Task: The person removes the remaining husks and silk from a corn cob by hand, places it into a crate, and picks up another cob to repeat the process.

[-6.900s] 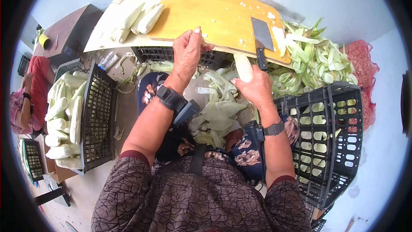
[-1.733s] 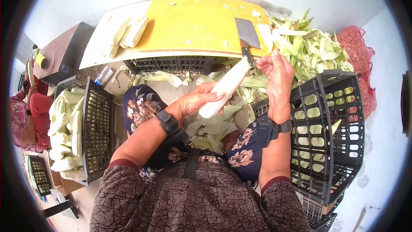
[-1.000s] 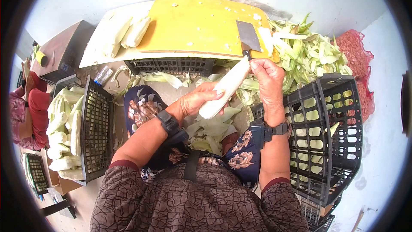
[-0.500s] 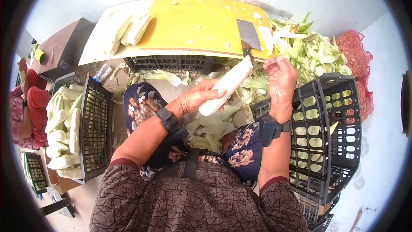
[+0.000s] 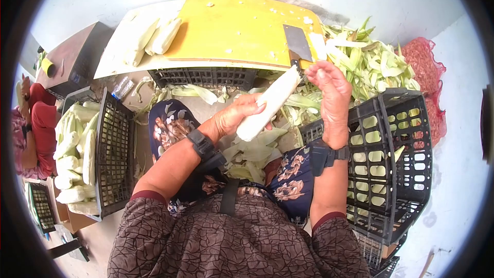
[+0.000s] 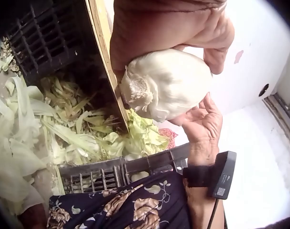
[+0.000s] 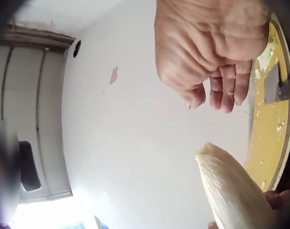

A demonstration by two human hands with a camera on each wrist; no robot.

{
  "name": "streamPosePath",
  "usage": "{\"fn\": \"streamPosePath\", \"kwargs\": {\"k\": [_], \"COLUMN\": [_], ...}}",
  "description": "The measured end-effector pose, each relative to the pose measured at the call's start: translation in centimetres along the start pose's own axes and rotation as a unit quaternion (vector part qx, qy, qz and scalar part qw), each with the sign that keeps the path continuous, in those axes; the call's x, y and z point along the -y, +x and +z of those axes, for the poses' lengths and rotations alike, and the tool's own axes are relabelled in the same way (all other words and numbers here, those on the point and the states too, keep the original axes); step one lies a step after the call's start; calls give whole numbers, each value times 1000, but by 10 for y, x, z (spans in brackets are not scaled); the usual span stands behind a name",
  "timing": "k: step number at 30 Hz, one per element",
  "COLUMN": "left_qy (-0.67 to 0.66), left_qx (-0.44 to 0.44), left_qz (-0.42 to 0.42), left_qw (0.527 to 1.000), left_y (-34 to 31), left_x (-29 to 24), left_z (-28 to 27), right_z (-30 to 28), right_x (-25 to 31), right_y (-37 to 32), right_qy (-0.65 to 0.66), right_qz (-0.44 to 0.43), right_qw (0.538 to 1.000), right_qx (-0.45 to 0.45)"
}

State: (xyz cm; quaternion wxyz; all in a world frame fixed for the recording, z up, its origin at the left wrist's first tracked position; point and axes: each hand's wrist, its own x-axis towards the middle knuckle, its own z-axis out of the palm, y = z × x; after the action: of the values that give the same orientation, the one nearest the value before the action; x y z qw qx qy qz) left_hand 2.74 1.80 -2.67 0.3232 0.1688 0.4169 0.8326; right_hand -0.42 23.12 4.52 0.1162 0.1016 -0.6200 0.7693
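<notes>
My left grip (image 5: 236, 115) is clasping the corn (image 5: 270, 105), near of the board (image 5: 236, 31); my right grip (image 5: 334, 90) is hovering, loosely spread, by its far tip. I'm seemingly cleaning it, next needing a fine pinch.

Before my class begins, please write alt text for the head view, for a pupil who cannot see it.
A person's left hand holds a pale ear of corn, with the right hand near its far tip. Beyond, a cleaver lies on a yellow board, with a heap of husks beside it.
</notes>
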Motion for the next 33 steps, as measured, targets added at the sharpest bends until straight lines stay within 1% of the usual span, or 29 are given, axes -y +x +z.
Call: {"fn": "streamPosePath", "kwargs": {"k": [2, 3, 7, 9, 12, 16, 19, 22, 25, 27, 28, 30, 33], "left_qy": [11, 22, 22, 36, 28, 13, 12, 27, 29, 31, 31, 22, 5], "left_qx": [-8, -18, -17, -30, -34, -34, -28, -26, -41, -52, -52, -51, -46], "left_qz": [0, 0, 4, 11, 13, 21, 26, 22, 12, 12, 12, 8, -3], "left_qw": [1000, 1000, 1000, 999, 999, 999, 999, 999, 999, 998, 998, 998, 999], "left_y": [0, 0, -2, -2, -1, -1, 0, 0, 0, -1, -1, 0, 2], "left_x": [1, 1, 0, -3, -3, -1, 0, 1, 1, 0, 0, 1, 4], "left_z": [-2, -3, 0, 4, 6, 5, 4, 2, 4, 6, 6, 6, 0], "right_z": [3, 4, 9, 11, 12, 11, 12, 14, 16, 13, 12, 8, 7], "right_x": [-3, -4, -7, -7, -12, -12, -12, -16, -16, -23, -24, -26, -26], "right_y": [-1, -1, -4, -5, -6, -5, -5, -5, -5, -5, -5, -3, -3], "right_qy": [-18, -1, -38, -71, -74, -92, -70, -95, -123, -172, -172, -240, -272], "right_qz": [14, 24, 26, 10, 16, 6, -3, -19, -19, -57, -57, -109, -90], "right_qw": [998, 997, 996, 993, 992, 992, 994, 993, 990, 982, 982, 963, 958], "right_qx": [57, 68, 80, 94, 96, 84, 80, 69, 60, 45, 45, 48, 29]}}
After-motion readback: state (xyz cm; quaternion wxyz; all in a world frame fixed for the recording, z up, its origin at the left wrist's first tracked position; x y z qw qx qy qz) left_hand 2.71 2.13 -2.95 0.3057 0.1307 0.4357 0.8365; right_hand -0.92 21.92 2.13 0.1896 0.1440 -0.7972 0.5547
